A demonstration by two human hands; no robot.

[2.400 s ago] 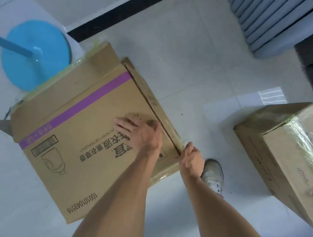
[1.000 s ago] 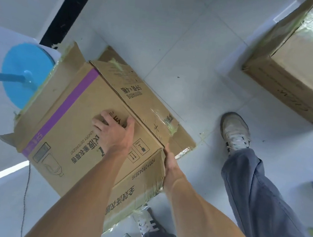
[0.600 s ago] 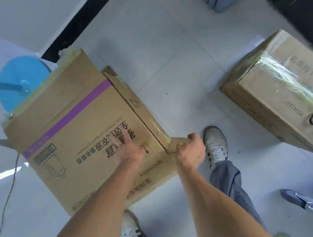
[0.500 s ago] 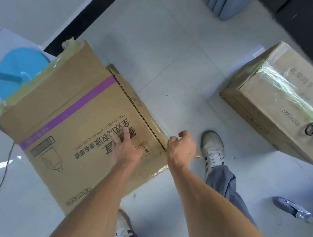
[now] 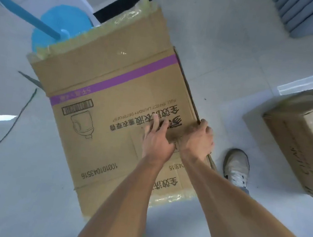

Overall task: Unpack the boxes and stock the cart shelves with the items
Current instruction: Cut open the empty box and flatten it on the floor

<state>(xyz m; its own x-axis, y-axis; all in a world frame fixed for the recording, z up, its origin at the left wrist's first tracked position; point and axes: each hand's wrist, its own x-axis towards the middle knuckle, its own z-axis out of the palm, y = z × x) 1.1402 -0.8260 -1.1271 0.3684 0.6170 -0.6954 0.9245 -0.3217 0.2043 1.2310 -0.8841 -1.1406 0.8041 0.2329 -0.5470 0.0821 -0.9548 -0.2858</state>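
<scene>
Detergent box (image 5: 114, 101) on floor (image 5: 230, 48), now flatter than half second ago. Right hand (image 5: 198, 141) shifted onto its edge, fingers curled gripping; left hand (image 5: 157, 138) fingers spread, pressing top. Box still shut; unpacking pending.

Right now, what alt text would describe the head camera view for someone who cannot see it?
A person's left hand presses flat on a detergent carton on the floor while the right hand grips its side edge. A second taped box sits right.
</scene>
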